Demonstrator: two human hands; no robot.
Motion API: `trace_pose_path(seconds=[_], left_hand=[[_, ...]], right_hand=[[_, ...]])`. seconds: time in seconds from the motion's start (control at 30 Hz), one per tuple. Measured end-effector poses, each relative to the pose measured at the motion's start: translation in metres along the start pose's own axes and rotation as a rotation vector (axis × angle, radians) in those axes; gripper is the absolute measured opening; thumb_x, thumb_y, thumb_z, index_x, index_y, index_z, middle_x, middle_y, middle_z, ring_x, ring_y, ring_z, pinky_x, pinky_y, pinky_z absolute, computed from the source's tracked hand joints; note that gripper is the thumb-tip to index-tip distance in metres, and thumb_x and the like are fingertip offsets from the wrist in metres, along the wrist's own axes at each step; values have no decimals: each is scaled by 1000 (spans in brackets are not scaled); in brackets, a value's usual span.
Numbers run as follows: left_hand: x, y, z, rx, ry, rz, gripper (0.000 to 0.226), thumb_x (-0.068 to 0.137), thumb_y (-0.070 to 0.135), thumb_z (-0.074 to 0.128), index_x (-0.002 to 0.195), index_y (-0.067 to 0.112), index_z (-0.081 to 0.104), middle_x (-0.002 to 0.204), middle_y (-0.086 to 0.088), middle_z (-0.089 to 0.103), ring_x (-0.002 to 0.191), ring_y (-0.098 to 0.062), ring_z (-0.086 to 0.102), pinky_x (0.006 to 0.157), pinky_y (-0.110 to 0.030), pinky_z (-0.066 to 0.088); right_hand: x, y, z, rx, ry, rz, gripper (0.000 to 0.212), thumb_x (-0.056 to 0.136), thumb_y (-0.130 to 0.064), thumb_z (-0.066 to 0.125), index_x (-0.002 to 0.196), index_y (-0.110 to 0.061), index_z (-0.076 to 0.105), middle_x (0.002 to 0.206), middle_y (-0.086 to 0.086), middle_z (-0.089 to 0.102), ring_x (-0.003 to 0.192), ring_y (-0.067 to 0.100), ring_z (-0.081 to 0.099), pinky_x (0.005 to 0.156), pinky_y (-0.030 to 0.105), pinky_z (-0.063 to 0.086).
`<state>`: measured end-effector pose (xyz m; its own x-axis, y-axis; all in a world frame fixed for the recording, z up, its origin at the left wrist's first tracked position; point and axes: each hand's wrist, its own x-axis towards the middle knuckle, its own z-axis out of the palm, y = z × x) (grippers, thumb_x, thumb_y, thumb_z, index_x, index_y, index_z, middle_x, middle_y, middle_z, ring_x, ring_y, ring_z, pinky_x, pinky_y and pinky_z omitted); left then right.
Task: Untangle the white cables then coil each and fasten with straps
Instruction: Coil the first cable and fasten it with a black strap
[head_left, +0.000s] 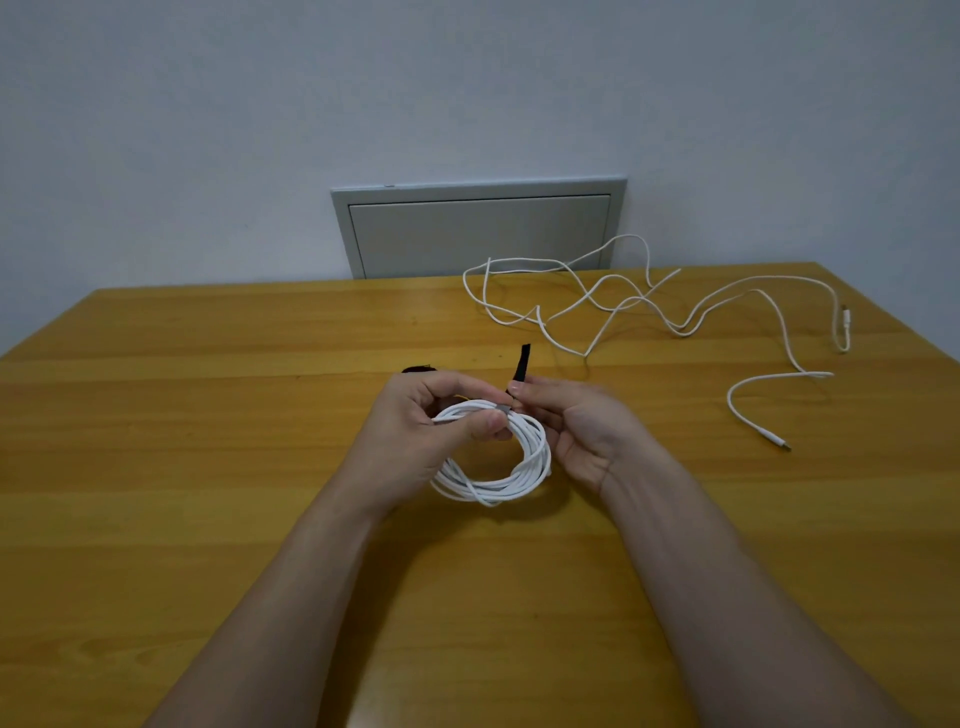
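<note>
With my left hand (441, 415) pinching the coiled cable (498, 470) over the table (208, 467) and my right hand (566, 421) pinching the black strap (521, 364) - apparently already looped - I'd pull it snug; the second cable (649, 301) sprawls beyond.

Table (208, 415): wood, yellow varnish, slight sheen, grain showing. Coiled cable (498, 486) I hold above table's middle: smooth white plastic skin, faint gloss. Strap (521, 364) I pinch there: black, matt, cloth-like. Loose cable (813, 373) at table's far right: same smooth white.
</note>
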<state>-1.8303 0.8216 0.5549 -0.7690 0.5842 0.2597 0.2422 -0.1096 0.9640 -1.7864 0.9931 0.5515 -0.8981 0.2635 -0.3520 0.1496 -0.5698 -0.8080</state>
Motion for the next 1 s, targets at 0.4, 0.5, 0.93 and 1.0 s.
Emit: trace_pose_path(seconds=[0.4, 0.5, 0.93, 1.0], left_hand=[[4, -7, 0, 1, 82, -72, 11, 86, 0, 75, 97, 1, 76, 89, -15, 78, 84, -27, 77, 78, -30, 60], [5, -8, 0, 34, 88, -79, 9, 86, 2, 76, 95, 4, 77, 91, -11, 79, 84, -27, 76, 80, -35, 62], [5, -8, 3, 47, 53, -102, 10, 85, 4, 79, 92, 10, 80, 88, -10, 79, 84, -26, 76, 76, -32, 60], [5, -7, 3, 14, 70, -112, 8, 86, 3, 77, 93, 8, 79, 90, -12, 79, 86, -26, 76, 74, -29, 58]], right_hand=[[-9, 0, 7, -215, 54, -408, 9, 84, 0, 77, 92, 3, 73, 73, 13, 75, 59, 19, 67, 62, 27, 59], [-10, 0, 6, -261, 29, -471, 5, 85, -1, 77, 90, 0, 74, 76, 14, 76, 63, 22, 68, 65, 31, 60], [-10, 3, 7, -306, 89, -568, 5, 85, -2, 78, 88, -3, 74, 72, 10, 75, 62, 19, 70, 63, 30, 60], [-12, 3, 8, -305, 46, -589, 6, 85, 0, 77, 89, 1, 73, 72, 11, 75, 62, 21, 70, 63, 30, 61]])
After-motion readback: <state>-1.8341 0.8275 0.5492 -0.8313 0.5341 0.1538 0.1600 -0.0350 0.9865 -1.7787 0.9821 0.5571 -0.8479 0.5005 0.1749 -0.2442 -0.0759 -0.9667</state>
